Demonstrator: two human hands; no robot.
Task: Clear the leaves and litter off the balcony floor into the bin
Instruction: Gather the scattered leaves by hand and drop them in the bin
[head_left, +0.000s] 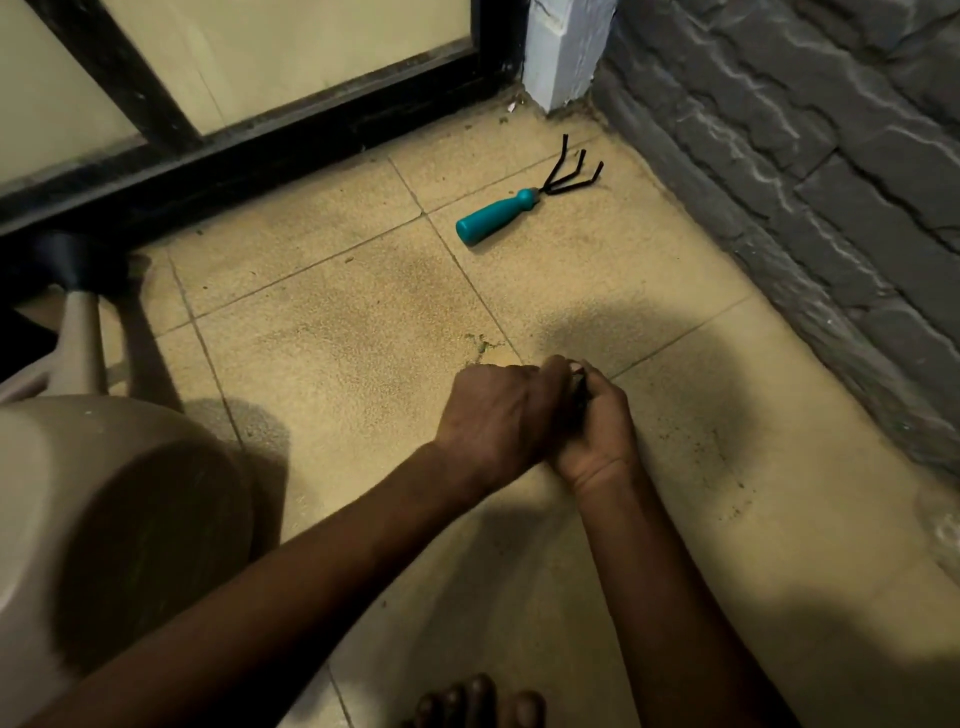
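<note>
- green leaf crumbs (483, 347) are lying on the tile floor (337, 312) past my knuckles; i am judging them light, brittle, best pinched.
- my right hand (597, 431) is curling round a small dark thing (581, 396); my left hand (498, 415) is crowding against it, its grip hidden.

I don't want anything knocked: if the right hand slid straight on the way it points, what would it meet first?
Likely the hand rake, at its teal handle; the right hand, gripping a small dark thing, points roughly that way.
</note>
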